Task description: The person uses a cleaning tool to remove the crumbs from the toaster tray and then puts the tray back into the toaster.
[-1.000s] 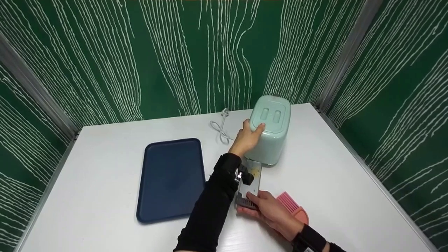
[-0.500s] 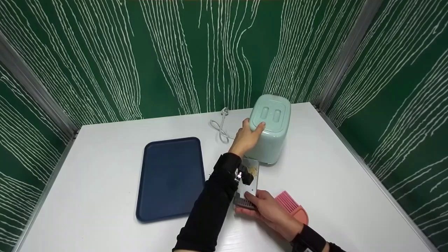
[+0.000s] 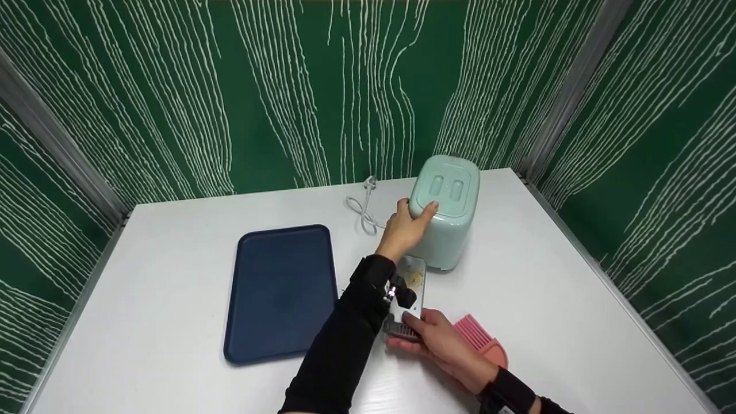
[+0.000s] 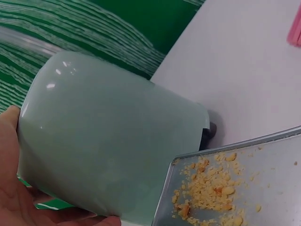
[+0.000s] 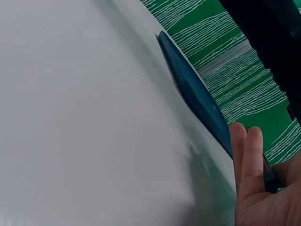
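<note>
A mint-green toaster (image 3: 445, 238) with a lid on top stands upright at the back right of the table. My left hand (image 3: 405, 230) grips its near left top corner, thumb on the lid and fingers around the side. Low in front of the toaster is a flat metal crumb tray (image 3: 419, 302), its grey slotted end held by my right hand (image 3: 448, 348), thumb on top and fingers beneath. Yellow-brown crumbs (image 4: 207, 188) lie at the tray's far end, which overlaps the toaster's base in the left wrist view. My left wrist camera hides part of the tray in the head view.
A pink-bristled brush (image 3: 474, 333) with a coral handle lies right beside my right hand. To the left is a navy serving tray (image 3: 284, 293). The toaster's white cord (image 3: 365, 215) and plug lie behind my left hand. Green walls with white lines rise around the table.
The crumb tray in my right hand has shifted slightly left and its slotted end sits a little higher. My left hand and the toaster have stayed put.
</note>
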Motion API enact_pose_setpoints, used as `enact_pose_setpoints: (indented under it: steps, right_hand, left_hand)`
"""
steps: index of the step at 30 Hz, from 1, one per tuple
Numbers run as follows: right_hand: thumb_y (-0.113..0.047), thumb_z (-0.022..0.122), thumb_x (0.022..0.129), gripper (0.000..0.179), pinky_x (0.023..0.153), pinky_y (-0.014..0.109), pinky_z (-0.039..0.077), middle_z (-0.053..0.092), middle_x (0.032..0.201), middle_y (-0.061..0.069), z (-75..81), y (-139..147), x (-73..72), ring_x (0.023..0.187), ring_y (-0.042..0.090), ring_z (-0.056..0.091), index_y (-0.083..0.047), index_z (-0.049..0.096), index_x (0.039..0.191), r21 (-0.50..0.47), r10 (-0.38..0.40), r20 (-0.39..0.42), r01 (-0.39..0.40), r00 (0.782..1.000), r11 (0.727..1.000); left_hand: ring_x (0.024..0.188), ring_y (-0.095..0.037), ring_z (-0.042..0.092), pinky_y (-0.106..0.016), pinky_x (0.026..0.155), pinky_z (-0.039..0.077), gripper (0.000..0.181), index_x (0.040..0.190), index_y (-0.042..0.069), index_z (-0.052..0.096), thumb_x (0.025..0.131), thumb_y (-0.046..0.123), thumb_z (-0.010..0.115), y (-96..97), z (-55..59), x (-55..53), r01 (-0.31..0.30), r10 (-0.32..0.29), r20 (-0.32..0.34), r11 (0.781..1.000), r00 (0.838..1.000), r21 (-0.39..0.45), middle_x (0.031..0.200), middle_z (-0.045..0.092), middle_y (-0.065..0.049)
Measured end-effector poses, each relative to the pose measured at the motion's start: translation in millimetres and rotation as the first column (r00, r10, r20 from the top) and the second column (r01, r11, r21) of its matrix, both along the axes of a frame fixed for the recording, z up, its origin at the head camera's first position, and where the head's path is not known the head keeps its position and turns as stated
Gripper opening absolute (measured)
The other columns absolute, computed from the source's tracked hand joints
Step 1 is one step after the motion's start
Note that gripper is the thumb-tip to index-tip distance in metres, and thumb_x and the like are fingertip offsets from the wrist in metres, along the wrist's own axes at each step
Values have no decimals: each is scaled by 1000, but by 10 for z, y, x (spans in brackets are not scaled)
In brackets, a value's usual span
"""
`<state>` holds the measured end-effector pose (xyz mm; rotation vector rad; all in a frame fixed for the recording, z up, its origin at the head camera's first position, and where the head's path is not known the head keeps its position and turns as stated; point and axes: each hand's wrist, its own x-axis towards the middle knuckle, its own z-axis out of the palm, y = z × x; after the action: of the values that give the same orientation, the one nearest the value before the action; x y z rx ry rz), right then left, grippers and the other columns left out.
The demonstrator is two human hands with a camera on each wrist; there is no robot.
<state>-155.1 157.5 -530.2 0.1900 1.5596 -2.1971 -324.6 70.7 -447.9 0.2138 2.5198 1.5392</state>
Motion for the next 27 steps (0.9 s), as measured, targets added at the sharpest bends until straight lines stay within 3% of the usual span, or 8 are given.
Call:
enact_pose_setpoints:
  steps: [16, 27]
  right_hand:
    - [-12, 48, 115, 28, 78, 19, 62, 76, 103, 14, 25, 7, -53, 87, 16, 81, 13, 45, 126, 45, 28, -18, -27, 999, 999]
    - [-16, 50, 114, 33, 77, 20, 63, 79, 104, 15, 28, 15, -54, 85, 14, 81, 13, 46, 129, 54, 37, -33, -35, 999, 998]
  left_hand:
    - [155, -34, 46, -50, 126, 39, 81, 168, 14, 30, 108, 66, 47, -167, 3, 97, 17, -16, 4, 1000, 1000, -20, 167, 46, -20]
    - [151, -34, 52, -51, 122, 43, 78, 165, 15, 36, 108, 66, 49, -363, -27, 184, 28, -28, -9, 1000, 1000, 5, 163, 51, -19]
